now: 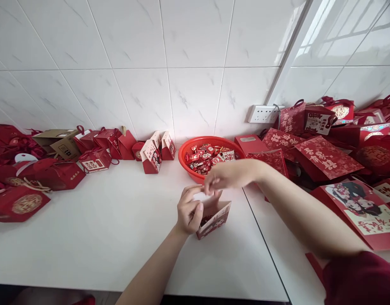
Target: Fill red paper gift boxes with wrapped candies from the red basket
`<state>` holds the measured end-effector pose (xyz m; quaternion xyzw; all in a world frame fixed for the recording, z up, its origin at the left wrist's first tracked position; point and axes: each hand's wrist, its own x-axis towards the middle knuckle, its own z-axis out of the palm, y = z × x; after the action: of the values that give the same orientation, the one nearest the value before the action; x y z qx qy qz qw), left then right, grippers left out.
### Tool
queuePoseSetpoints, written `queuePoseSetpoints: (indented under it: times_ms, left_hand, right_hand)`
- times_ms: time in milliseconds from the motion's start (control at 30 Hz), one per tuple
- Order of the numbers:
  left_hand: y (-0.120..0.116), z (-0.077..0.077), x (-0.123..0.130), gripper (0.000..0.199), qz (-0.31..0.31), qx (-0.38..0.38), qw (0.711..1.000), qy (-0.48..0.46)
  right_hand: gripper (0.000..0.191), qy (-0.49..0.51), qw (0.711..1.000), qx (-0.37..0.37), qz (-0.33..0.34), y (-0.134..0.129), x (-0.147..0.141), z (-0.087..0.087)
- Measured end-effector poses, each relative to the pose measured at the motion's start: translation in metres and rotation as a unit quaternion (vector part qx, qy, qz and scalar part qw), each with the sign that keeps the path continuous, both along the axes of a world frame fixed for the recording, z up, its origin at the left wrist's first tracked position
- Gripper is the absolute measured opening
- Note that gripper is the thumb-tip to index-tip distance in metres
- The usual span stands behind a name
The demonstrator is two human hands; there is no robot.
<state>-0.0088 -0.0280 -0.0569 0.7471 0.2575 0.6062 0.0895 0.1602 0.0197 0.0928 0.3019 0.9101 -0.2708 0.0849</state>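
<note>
We see the open gift box (215, 223), red with a pale printed panel, standing on the worktop (102, 237) just in front of the red basket (183, 166), its top flaps spread and some red contents inside. The left hand (189, 212) is closed on the box's left side, thumb raised and fingers curled round the edge by a white patch. The right hand (228, 174) reaches across above the opening, fingers bent downward; it is blurred, so we cannot tell whether it holds anything.

Behind the hands, the basket holds small wrapped sweets (203, 157), mostly red, as far as we can make out. To its left we find a few small peaked boxes (151, 157) standing close together, and farther left a row of red boxes (65, 173) with a brown box (66, 148) among them. To the basket's right lies a heaped pile of red boxes and bags (328, 157), near a white power strip (264, 114) against the tiled wall (140, 38).
</note>
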Motion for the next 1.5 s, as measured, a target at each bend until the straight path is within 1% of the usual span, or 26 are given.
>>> queuePoseSetpoints:
  times_ms: [33, 67, 100, 133, 200, 267, 367, 433, 533, 633, 767, 867, 967, 1033, 1100, 1200, 1267, 1333, 1367, 1400, 1433, 1500]
  left_hand:
    - [0.001, 0.0, 0.0, 0.037, -0.006, -0.011, 1.0, -0.004]
    - [0.002, 0.0, -0.001, 0.038, -0.014, -0.019, 1.0, -0.009]
    - [0.003, -0.001, -0.001, 0.039, -0.023, -0.026, 0.999, -0.015]
    - [0.004, -0.001, -0.001, 0.04, -0.03, -0.032, 0.999, -0.019]
    - [0.004, -0.002, -0.001, 0.04, -0.046, -0.043, 0.998, -0.017]
    - [0.004, -0.004, -0.002, 0.039, -0.058, -0.055, 0.997, -0.009]
    - [0.005, -0.007, -0.002, 0.037, -0.066, -0.065, 0.996, -0.002]
    - [0.005, -0.009, -0.002, 0.037, -0.066, -0.068, 0.996, -0.004]
    - [0.005, -0.009, -0.002, 0.036, -0.068, -0.069, 0.995, -0.008]
    - [0.005, -0.008, -0.002, 0.033, -0.074, -0.068, 0.995, -0.011]
    - [0.004, -0.006, -0.002, 0.031, -0.074, -0.066, 0.995, -0.012]
    - [0.003, -0.005, 0.0, 0.032, -0.07, -0.062, 0.995, -0.016]
    - [0.002, -0.004, 0.001, 0.034, -0.07, -0.06, 0.996, -0.017]
    - [0.002, -0.003, -0.001, 0.034, -0.068, -0.053, 0.996, -0.024]
    - [0.004, -0.002, -0.006, 0.034, -0.056, -0.045, 0.996, -0.044]
    - [0.008, 0.001, -0.022, 0.04, -0.002, -0.042, 0.995, -0.093]
    - [0.012, 0.004, -0.031, 0.045, 0.046, -0.03, 0.992, -0.118]
    - [0.015, 0.006, -0.035, 0.046, 0.077, 0.003, 0.99, -0.121]
    - [0.015, 0.008, -0.035, 0.045, 0.083, 0.027, 0.99, -0.114]
    - [0.015, 0.009, -0.033, 0.042, 0.087, 0.053, 0.989, -0.103]
    - [0.015, 0.01, -0.029, 0.04, 0.091, 0.08, 0.989, -0.087]
    - [0.012, 0.011, -0.02, 0.034, 0.093, 0.126, 0.986, -0.05]
  right_hand:
    - [0.03, 0.028, 0.999, -0.03, 0.013, 0.014, 0.006, 0.008]
    - [0.033, 0.057, 0.998, -0.027, -0.004, 0.029, 0.011, 0.012]
    - [0.03, 0.068, 0.997, 0.001, -0.045, 0.046, 0.014, 0.011]
    - [0.027, 0.07, 0.992, 0.048, -0.089, 0.063, 0.014, 0.006]
    - [0.026, 0.032, 0.976, 0.138, -0.164, 0.095, 0.01, -0.014]
    - [0.028, 0.018, 0.968, 0.159, -0.193, 0.122, -0.003, -0.041]
    - [0.028, 0.013, 0.96, 0.182, -0.211, 0.154, -0.029, -0.076]
    - [0.032, 0.012, 0.957, 0.194, -0.217, 0.171, -0.045, -0.093]
    - [0.038, -0.002, 0.956, 0.199, -0.217, 0.19, -0.06, -0.111]
    - [0.036, -0.022, 0.96, 0.192, -0.204, 0.202, -0.064, -0.128]
    - [0.038, -0.025, 0.96, 0.194, -0.201, 0.206, -0.062, -0.146]
    - [0.038, -0.014, 0.959, 0.189, -0.209, 0.204, -0.06, -0.15]
    - [0.035, 0.003, 0.958, 0.177, -0.224, 0.201, -0.057, -0.145]
    - [0.032, 0.024, 0.953, 0.172, -0.247, 0.197, -0.052, -0.135]
    - [0.03, 0.059, 0.942, 0.176, -0.278, 0.191, -0.045, -0.122]
    - [0.028, 0.129, 0.921, 0.185, -0.318, 0.169, -0.031, -0.1]
    - [0.029, 0.183, 0.908, 0.188, -0.326, 0.142, -0.019, -0.087]
    - [0.03, 0.258, 0.898, 0.182, -0.308, 0.104, -0.007, -0.076]
    - [0.028, 0.367, 0.875, 0.15, -0.279, 0.083, -0.001, -0.072]
    - [0.026, 0.449, 0.851, 0.117, -0.245, 0.06, 0.006, -0.067]
    - [0.024, 0.496, 0.834, 0.093, -0.222, 0.038, 0.012, -0.063]
    - [0.023, 0.528, 0.821, 0.082, -0.202, -0.002, 0.025, -0.056]
